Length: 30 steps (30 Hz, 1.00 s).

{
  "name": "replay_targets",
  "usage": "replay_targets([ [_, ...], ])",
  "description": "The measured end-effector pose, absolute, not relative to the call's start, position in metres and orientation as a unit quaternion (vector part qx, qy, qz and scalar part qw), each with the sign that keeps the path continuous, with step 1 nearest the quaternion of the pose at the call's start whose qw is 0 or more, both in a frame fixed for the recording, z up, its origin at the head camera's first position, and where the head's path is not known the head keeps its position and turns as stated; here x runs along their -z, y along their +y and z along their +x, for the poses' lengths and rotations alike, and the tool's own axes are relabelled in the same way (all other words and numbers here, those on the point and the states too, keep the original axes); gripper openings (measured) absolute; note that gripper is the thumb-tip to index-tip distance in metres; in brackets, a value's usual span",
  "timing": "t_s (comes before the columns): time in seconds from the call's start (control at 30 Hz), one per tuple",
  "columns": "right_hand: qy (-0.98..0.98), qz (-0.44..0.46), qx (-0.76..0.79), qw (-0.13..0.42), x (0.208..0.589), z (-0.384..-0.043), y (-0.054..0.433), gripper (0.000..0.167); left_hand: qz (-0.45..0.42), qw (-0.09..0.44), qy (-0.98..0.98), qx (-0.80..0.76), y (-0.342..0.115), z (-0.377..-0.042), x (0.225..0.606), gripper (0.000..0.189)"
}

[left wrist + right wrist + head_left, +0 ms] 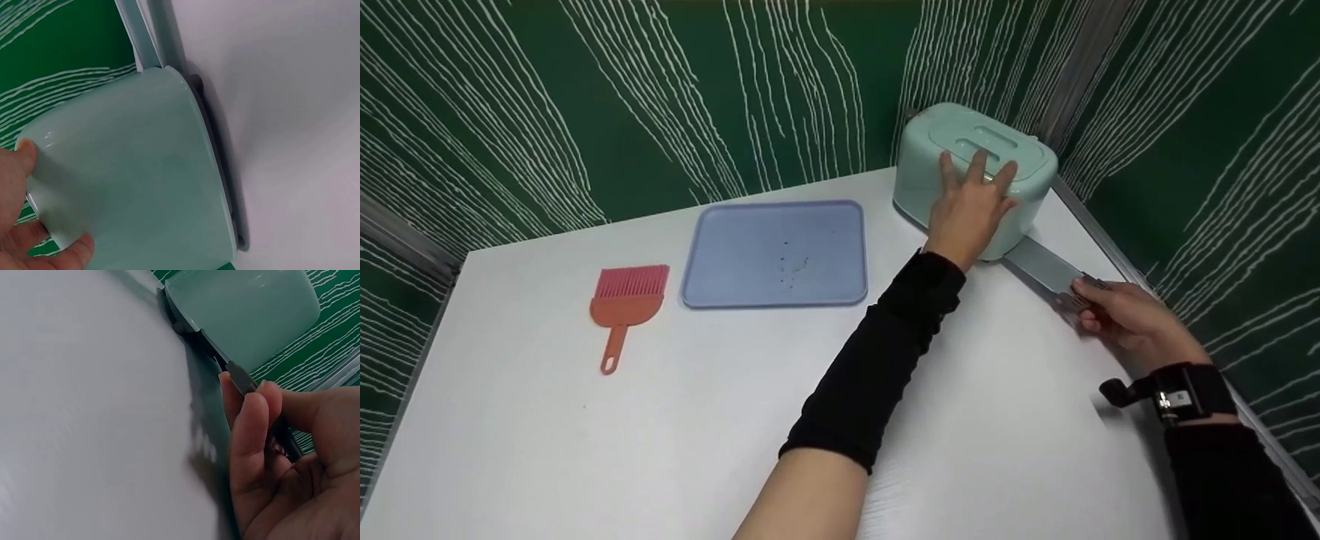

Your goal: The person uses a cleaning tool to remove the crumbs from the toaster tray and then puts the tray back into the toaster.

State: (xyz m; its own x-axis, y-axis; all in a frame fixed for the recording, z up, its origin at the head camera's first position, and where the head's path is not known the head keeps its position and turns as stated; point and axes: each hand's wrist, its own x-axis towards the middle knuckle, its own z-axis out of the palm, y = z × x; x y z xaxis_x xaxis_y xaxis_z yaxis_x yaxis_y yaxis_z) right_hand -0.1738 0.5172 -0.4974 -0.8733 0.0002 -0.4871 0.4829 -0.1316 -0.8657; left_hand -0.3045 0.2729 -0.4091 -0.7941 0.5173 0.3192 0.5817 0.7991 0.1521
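A mint-green two-slot toaster (919,169) stands upright at the back right of the white table. My left hand (969,210) rests on it, with spread fingers lying over the top near the slots. In the left wrist view, fingertips touch the smooth green shell (140,163). My right hand (1132,319) pinches the outer end of a flat grey crumb tray (1046,266) between thumb and fingers. The tray's far end meets the toaster's lower end; how much sits inside is hidden. In the right wrist view, the tray (242,377) appears edge-on, tilted, above the table.
Left of the toaster lies a blue rectangular tray (735,259) with several dark crumbs on it. Farther left is an orange-handled brush (626,309) with pink bristles. Green walls with white streaks stand behind and to the right, close to the toaster and right hand.
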Motion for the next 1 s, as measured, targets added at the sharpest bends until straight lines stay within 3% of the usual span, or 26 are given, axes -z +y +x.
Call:
replay_targets([
  [0.2,0.626,0.219,0.731,0.159,0.498,-0.185,0.511,0.021,-0.289,0.122,-0.941,0.124,0.274,-0.304,0.41,0.054],
  [0.7,0.656,0.238,0.702,0.142,0.495,-0.194,0.504,0.027,-0.273,0.091,-0.95,0.123,0.276,-0.307,0.409,0.055],
  [1.0,0.627,0.255,0.727,0.112,0.496,-0.199,0.495,0.017,-0.274,0.095,-0.949,0.123,0.275,-0.307,0.408,0.055],
])
